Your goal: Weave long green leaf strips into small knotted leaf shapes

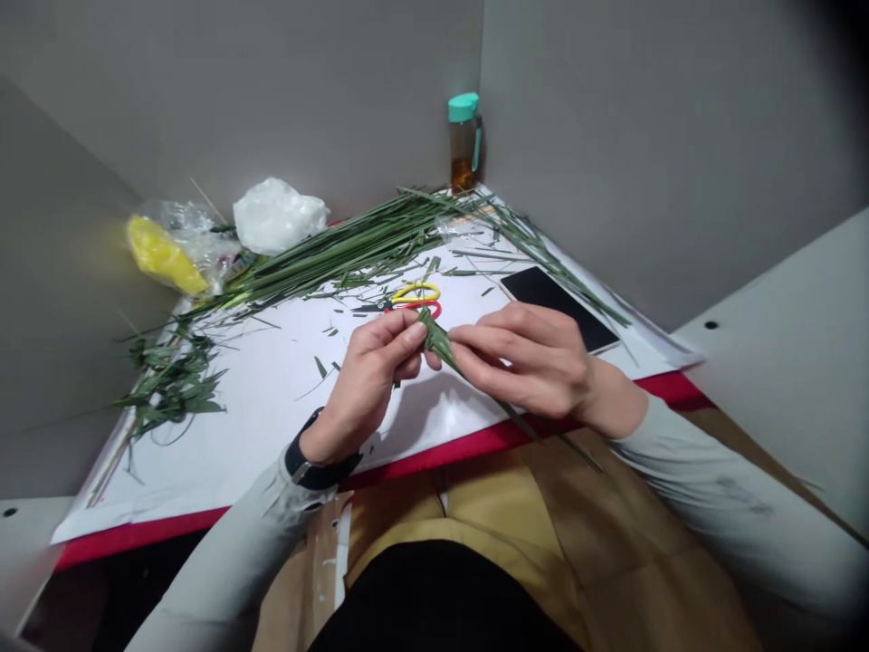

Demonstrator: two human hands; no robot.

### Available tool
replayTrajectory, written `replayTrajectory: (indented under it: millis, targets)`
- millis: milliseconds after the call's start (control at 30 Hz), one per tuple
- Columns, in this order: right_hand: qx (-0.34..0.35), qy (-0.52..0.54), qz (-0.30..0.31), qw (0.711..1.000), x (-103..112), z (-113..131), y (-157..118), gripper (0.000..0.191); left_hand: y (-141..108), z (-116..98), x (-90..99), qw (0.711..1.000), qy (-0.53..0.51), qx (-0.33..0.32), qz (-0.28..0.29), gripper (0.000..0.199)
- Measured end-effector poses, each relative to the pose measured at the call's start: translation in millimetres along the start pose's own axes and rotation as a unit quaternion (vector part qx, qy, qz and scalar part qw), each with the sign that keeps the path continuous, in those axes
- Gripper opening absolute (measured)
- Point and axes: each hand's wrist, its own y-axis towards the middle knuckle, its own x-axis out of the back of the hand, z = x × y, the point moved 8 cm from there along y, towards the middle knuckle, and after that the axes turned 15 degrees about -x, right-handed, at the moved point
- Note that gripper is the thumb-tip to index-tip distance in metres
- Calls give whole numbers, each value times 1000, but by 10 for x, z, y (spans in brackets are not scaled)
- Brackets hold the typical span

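A small folded piece of green leaf is held between both hands above the front part of the white table. My left hand pinches its left end between thumb and fingers. On its right side my right hand grips it with the fingertips. Long thin leaf tails run from it under my right hand and past the table's front edge. Just behind the hands lie scissors with one yellow and one red handle loop, their blades pointing left.
Long green leaves lie in a pile along the back. A bottle stands in the rear corner, a dark tablet at right. White and yellow bags and leafy sprigs are at left. Grey panels surround the table.
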Motion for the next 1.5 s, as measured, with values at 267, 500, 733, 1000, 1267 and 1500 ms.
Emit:
replayTrajectory:
  millis: [267, 500, 733, 1000, 1267, 1500]
  targets:
    - [39, -30, -32, 998, 222, 221, -14, 14, -157, -204, -131, 999, 8, -23, 21, 16]
    - [32, -28, 25, 999, 380, 353, 160, 12, -255, -299, -192, 999, -6, -8, 35, 14]
    - [24, 14, 57, 998, 386, 335, 419, 27, -287, -316, -243, 998, 2, 5, 63, 14]
    - [-57, 44, 139, 988, 264, 165, 468, 18, -270, -302, -240, 998, -7, 6, 56, 18]
    - [-41, 46, 152, 987, 211, 169, 485, 31, -254, -326, -256, 998, -13, 4, 61, 14]
    - [-63, -37, 171, 983, 255, 266, 359, 31, -247, -290, -257, 996, -2, 0, 86, 15]
